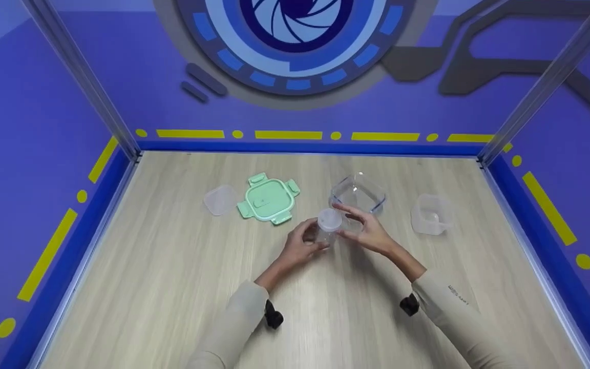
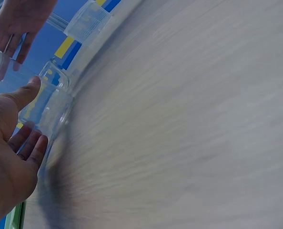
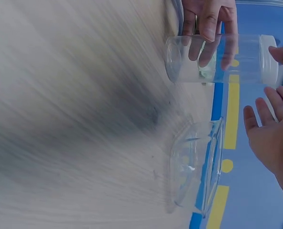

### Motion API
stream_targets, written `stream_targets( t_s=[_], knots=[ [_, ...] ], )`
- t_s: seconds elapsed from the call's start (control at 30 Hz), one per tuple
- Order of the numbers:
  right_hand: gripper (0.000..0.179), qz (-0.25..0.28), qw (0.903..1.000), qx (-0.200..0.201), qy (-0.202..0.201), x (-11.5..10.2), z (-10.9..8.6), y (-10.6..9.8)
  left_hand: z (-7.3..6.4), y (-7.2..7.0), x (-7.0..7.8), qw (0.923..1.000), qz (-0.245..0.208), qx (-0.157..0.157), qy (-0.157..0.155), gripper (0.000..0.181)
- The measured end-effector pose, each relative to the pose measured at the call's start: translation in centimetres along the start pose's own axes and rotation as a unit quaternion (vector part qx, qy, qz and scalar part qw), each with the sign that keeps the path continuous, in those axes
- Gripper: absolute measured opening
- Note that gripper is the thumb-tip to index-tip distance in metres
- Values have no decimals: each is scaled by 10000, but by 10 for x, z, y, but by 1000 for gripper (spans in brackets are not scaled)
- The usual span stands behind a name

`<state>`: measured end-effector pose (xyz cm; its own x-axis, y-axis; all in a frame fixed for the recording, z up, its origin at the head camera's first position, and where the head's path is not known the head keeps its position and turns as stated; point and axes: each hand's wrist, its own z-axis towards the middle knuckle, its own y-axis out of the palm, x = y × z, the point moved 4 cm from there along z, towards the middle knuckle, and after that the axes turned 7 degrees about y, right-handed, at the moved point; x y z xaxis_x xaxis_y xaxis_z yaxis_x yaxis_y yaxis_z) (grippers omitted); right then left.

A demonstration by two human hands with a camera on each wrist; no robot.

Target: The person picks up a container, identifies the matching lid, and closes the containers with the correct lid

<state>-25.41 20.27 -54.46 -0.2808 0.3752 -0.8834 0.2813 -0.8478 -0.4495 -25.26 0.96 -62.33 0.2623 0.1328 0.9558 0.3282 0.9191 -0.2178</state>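
A clear cylindrical jar (image 3: 248, 55) with a white lid (image 1: 330, 219) is upright in front of me. My left hand (image 1: 298, 245) grips the jar's body, with the thumb on one side and the fingers on the other, seen through the clear wall in the right wrist view. Up at the lid, my right hand (image 1: 369, 233) has its fingers spread; the thumb tip overlaps the lid's edge in the right wrist view while the other fingers stand apart from it. Just beyond the right hand sits a clear glass container (image 3: 196, 162).
A green lid (image 1: 270, 200) with side clips lies flat at the back left, beside a small translucent lid (image 1: 219, 200). An open frosted plastic container (image 1: 420, 221) stands to the right. Blue walls (image 1: 121, 51) enclose the wooden table (image 1: 182, 287) at the back and sides.
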Motion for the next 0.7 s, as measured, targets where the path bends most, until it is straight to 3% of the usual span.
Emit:
stream_targets(
  t_s=[0.27,0.7],
  knots=[
    [57,-218,9995,137,193,-3,0,2,1,2,-1,10000,8,83,52,62],
    [59,-276,9963,782,230,1,3,12,1,0,1,9998,106,142,76,60]
  ],
)
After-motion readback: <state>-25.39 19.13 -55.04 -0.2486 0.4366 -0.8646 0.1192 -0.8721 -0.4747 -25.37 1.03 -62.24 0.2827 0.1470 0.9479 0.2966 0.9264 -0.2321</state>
